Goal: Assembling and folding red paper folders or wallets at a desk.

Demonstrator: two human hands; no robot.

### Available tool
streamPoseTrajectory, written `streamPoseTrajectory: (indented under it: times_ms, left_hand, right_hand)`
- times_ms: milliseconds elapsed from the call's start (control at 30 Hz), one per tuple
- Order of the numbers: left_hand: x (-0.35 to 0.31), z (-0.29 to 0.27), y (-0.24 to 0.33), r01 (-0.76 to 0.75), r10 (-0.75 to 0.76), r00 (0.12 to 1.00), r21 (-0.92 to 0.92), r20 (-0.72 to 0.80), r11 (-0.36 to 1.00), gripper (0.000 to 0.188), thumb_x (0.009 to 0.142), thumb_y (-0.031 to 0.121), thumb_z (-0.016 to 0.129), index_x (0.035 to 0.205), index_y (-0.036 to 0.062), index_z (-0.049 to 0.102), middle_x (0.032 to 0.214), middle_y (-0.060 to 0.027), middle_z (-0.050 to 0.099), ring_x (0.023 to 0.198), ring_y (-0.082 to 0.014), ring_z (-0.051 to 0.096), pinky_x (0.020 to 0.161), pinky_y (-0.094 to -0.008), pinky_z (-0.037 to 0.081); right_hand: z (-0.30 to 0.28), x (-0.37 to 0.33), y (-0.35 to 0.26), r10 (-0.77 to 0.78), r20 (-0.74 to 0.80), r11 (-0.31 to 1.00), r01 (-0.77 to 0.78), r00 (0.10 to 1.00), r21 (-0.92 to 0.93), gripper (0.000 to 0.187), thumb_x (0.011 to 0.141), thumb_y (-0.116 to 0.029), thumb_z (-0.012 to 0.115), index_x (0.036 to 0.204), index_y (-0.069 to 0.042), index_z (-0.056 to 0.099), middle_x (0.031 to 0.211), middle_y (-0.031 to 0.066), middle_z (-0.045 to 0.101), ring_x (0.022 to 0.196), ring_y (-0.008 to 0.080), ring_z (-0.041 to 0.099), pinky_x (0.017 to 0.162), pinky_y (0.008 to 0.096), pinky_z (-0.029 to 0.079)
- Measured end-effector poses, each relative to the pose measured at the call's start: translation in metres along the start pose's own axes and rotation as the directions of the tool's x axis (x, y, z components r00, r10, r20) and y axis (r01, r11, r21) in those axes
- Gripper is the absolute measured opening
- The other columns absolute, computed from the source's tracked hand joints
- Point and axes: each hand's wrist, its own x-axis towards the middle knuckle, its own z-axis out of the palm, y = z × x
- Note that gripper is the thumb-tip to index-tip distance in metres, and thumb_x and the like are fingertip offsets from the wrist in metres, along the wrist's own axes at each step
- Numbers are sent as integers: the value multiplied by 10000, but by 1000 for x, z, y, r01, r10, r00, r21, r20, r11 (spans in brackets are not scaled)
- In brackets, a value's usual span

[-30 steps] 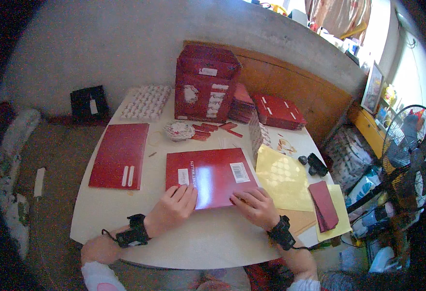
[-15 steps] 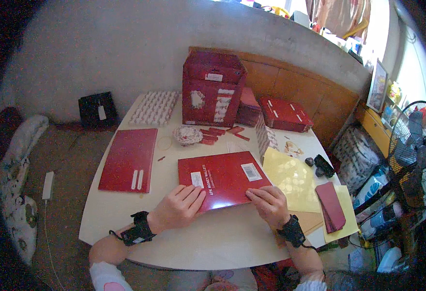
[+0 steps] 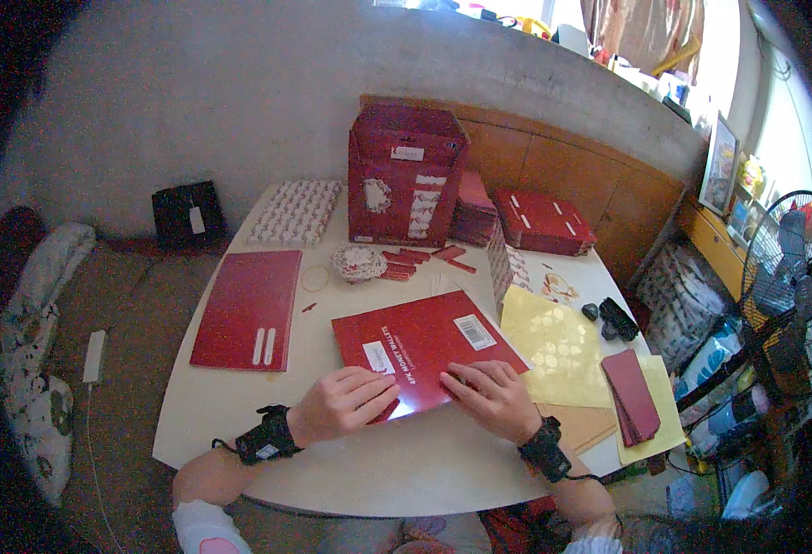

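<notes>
A flat red printed packet (image 3: 424, 337) with a barcode label and a white patch lies aslant in front of me, its near edge toward me. My left hand (image 3: 346, 404) pinches its near left corner, fingers on top and thumb hidden. Bent over the middle of the near edge, the fingers of my right hand (image 3: 491, 395) press together on the packet; that thumb is hidden as well. Left of it lies a flat red sheet (image 3: 244, 309) with two white slots. Beyond the packet are a bundle of white rubber bands (image 3: 358, 263) and several small red strips (image 3: 404, 261).
At the back of the white table (image 3: 369, 480) stand a tall red box (image 3: 401, 198) and a stack of red packets (image 3: 545, 222). Yellow sheets (image 3: 554, 355) and a stack of dark red envelopes (image 3: 630, 395) lie at right. A fan (image 3: 785, 258) stands beyond the right edge.
My right hand has slid left along the near edge, from the right corner toward the middle. The packet has turned slightly clockwise, its right corner swinging nearer to me.
</notes>
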Motion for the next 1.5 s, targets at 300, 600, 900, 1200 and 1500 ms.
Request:
streamPoseTrajectory:
  times_ms: [300, 600, 900, 1200, 1500]
  left_hand:
    - [-6, -6, -30, 93, -98, 994, -93, -49, 991, 447, 637, 187, 730, 1044, 46, 613, 1055, -96, 612, 1013, -251, 584, 909, -418, 444]
    - [-6, -6, -31, 94, -117, 989, -218, -93, 971, 307, 547, 31, 721, 795, 72, 544, 878, -64, 568, 901, -248, 561, 854, -402, 455]
    - [-7, -8, -32, 151, -150, 988, -272, 24, 950, 299, 562, 27, 695, 829, 74, 568, 870, -55, 560, 903, -259, 550, 831, -394, 445]
    - [-13, -3, -34, 186, -160, 981, -323, 105, 928, 280, 589, 21, 681, 840, 75, 568, 900, -57, 576, 942, -256, 543, 858, -392, 434]
    - [-12, -2, -32, 208, -187, 978, -349, 91, 914, 232, 618, 15, 677, 817, 78, 575, 884, -57, 583, 925, -254, 550, 848, -387, 436]
  right_hand:
    - [0, -16, 14, 45, -74, 994, -37, 996, 103, 358, 764, -106, 593, 1119, -105, 636, 1122, 55, 637, 960, 240, 598, 831, 380, 503]
    - [-7, -10, 13, 46, -85, 993, -36, 995, 113, 340, 692, -23, 652, 1029, -66, 672, 1053, 69, 661, 875, 244, 617, 751, 338, 531]
    - [-7, -12, 13, 41, -80, 994, -32, 996, 104, 364, 674, -23, 652, 1036, -66, 671, 1047, 63, 661, 871, 240, 613, 737, 341, 528]
    - [-5, -12, 13, 59, -79, 992, -49, 995, 120, 347, 697, -38, 645, 1042, -76, 669, 1026, 59, 666, 882, 240, 616, 749, 344, 532]
    - [-3, -14, 14, 69, -65, 989, -60, 995, 137, 353, 729, -59, 632, 1081, -81, 651, 1048, 60, 659, 909, 244, 616, 769, 348, 532]
